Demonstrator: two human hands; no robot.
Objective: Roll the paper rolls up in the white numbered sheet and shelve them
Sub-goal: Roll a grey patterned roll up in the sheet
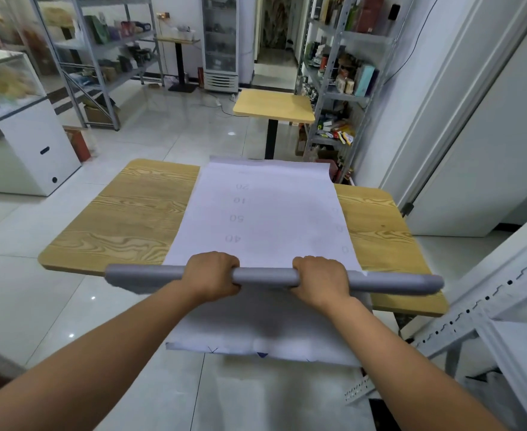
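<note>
One grey paper roll is in view, lying crosswise at the near edge of the desk, on top of one white numbered sheet. Both arms reach forward. The left hand and right hand each curl knuckles-up around the roll, side by side near its middle. The sheet stretches away from the hands across the desk and hangs down below them. A second, smaller desk stands farther off.

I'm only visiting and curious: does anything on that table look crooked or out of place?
The white numbered sheet overruns the wooden table, hanging off its far and near edges. The grey roll, gripped by the left hand and right hand, juts past the sheet's sides.
</note>
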